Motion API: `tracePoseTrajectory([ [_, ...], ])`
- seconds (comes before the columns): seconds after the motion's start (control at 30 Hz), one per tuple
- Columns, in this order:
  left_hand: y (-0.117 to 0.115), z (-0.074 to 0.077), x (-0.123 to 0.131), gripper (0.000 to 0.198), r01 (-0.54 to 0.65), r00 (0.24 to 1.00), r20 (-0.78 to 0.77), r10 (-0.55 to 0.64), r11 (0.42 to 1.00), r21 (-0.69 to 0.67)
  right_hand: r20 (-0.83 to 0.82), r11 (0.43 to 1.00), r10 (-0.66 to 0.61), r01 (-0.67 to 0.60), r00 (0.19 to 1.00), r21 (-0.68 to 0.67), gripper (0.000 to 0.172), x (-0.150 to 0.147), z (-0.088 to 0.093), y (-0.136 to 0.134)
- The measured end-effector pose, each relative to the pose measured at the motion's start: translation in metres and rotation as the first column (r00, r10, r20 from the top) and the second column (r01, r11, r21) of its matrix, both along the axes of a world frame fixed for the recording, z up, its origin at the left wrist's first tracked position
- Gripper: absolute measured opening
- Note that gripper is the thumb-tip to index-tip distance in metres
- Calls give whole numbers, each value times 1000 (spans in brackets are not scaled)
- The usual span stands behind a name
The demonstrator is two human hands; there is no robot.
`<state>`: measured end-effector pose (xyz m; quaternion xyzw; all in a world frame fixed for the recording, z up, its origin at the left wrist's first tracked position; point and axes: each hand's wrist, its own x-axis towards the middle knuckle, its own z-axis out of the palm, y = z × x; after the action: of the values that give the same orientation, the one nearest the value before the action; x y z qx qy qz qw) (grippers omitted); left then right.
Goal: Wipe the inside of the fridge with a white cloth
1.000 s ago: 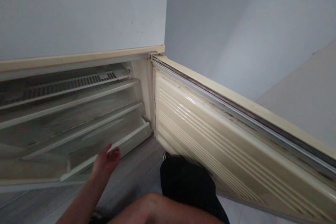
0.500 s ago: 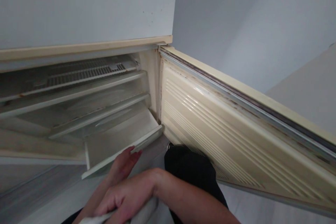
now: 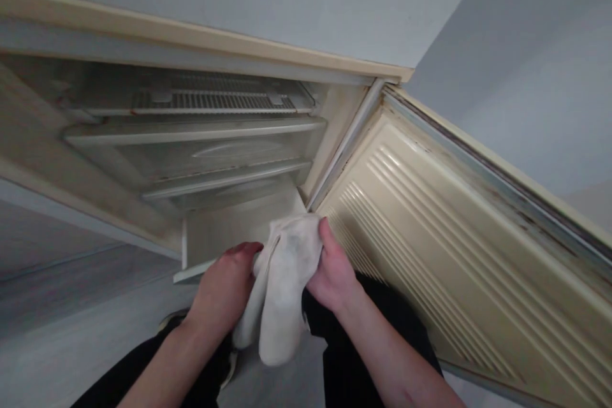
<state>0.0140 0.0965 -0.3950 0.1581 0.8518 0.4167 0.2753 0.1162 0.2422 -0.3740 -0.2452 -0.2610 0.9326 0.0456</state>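
Observation:
Between my two hands hangs a whitish cloth point(image 3: 289, 287), folded, with some grey smudges and two rounded ends drooping down. My right hand point(image 3: 335, 268) grips its upper right side, thumb upward. On the cloth's left edge, my left hand point(image 3: 229, 280) is closed, its fingertips mostly hidden behind the fabric. Just beyond the hands is a pulled-out white bottom drawer point(image 3: 229, 226) of a freezer compartment. The cloth and left hand cover part of the drawer's front.
Above the drawer are two closed drawers, the upper point(image 3: 229, 153) with an oval relief, and a slatted shelf point(image 3: 215, 101). At right the cream ribbed door point(image 3: 430, 229) stands open, its seal stained. My black-clothed legs point(image 3: 382, 319) flank the cloth over a grey floor point(image 3: 109, 319).
My right hand has moved from across the left forearm to the right, lifting the cloth before the drawer. My left hand has left the drawer's front edge for the cloth. The view has shifted left.

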Motion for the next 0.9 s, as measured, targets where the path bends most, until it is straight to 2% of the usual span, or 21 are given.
tracePoseTrajectory([
  [0.07,-5,-5,-1,25,75,992,-87,-93,980,-186,-22,991,-132,132,991,-10,57,0,2,6],
  [0.13,-4,-6,0,13,205,944,-159,-289,891,-404,-30,972,-235,235,972,-11,49,-2,0,11],
  [0.17,-1,-5,1,19,265,904,-174,-391,831,-490,-26,967,-255,254,967,-23,47,-5,-2,12],
  [0.23,8,0,4,31,364,826,-166,-539,734,-573,-13,967,-248,247,969,-60,46,-18,-13,15],
  [0.27,12,2,6,35,394,803,-160,-574,713,-580,-1,969,-240,239,971,-68,45,-29,-21,17],
  [0.33,21,4,10,38,408,794,-167,-585,715,-568,43,973,-227,228,973,-24,39,-59,-44,23],
  [0.4,27,1,11,44,393,796,-169,-581,709,-585,132,971,-205,185,970,154,30,-97,-76,30],
  [0.43,28,-1,11,47,380,803,-163,-573,703,-601,187,946,-171,109,967,305,27,-115,-93,34],
  [0.47,29,-4,11,50,367,812,-150,-564,694,-619,266,872,-145,-4,953,489,25,-133,-110,38],
  [0.5,29,-7,10,53,356,822,-136,-553,686,-635,323,775,-136,-103,936,624,23,-149,-128,42],
  [0.57,28,-13,6,57,342,841,-104,-530,671,-658,394,624,-129,-234,910,745,19,-173,-160,47],
  [0.63,27,-17,3,60,353,851,-54,-522,646,-677,424,541,-113,-302,899,785,12,-187,-189,52],
  [0.7,27,-23,1,63,385,854,14,-521,612,-691,454,418,-99,-377,886,827,7,-196,-213,59],
  [0.8,27,-32,-1,66,414,859,85,-506,586,-697,493,164,-104,-474,864,865,16,-208,-238,76],
  [0.9,22,-43,-2,70,397,877,100,-470,592,-701,533,-114,-81,-539,842,834,23,-222,-251,86],
])
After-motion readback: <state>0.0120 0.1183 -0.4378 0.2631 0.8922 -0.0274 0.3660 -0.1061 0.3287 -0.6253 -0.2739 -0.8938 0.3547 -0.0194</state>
